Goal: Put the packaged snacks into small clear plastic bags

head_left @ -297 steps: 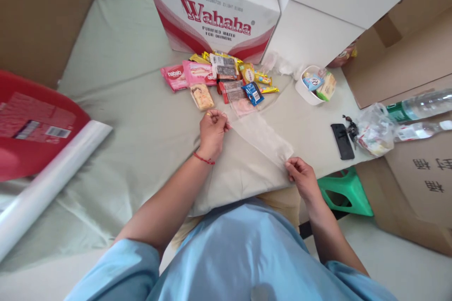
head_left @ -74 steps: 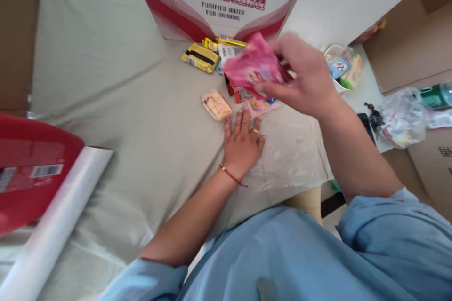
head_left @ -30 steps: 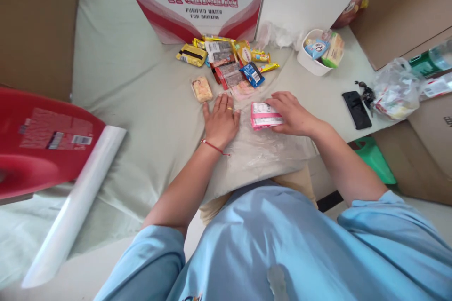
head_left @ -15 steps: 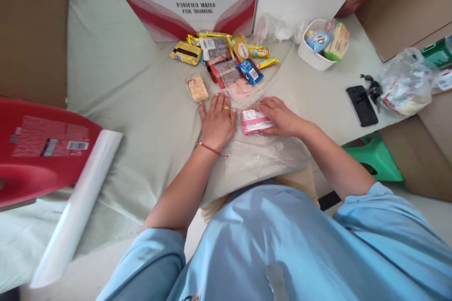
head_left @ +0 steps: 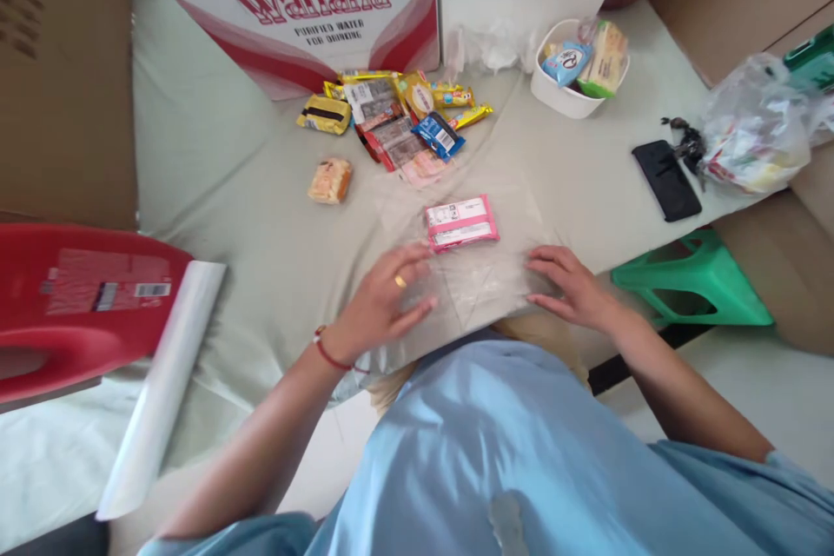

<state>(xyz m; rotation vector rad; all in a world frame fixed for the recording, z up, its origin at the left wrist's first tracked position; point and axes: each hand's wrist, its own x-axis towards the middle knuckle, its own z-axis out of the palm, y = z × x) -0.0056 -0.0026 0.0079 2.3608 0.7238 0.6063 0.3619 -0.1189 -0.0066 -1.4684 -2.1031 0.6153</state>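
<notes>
A pink-and-white snack packet (head_left: 461,222) lies flat on a sheet of clear plastic film (head_left: 486,274) near the table's front edge. My left hand (head_left: 386,300) is at the film's left part, thumb and fingers apart. My right hand (head_left: 568,285) is at the film's right edge, its fingers spread from the thumb. Neither hand touches the packet. Whether the fingertips touch the film is hard to make out. A small wrapped cake (head_left: 329,181) sits to the left, beyond my left hand. Behind the packet is a pile of snack packets, with a blue one (head_left: 439,135) on top.
A Wahaha carton (head_left: 313,9) stands at the back. On the right are a white tub (head_left: 566,101) of snacks, a phone (head_left: 665,180), keys and a plastic bag (head_left: 749,130). A red container (head_left: 97,313) and a plastic roll (head_left: 162,391) are on the left.
My right hand has let go of the pink packet and moved back to the right. My left hand has lifted off the table and come nearer to me. The packet stays on the film.
</notes>
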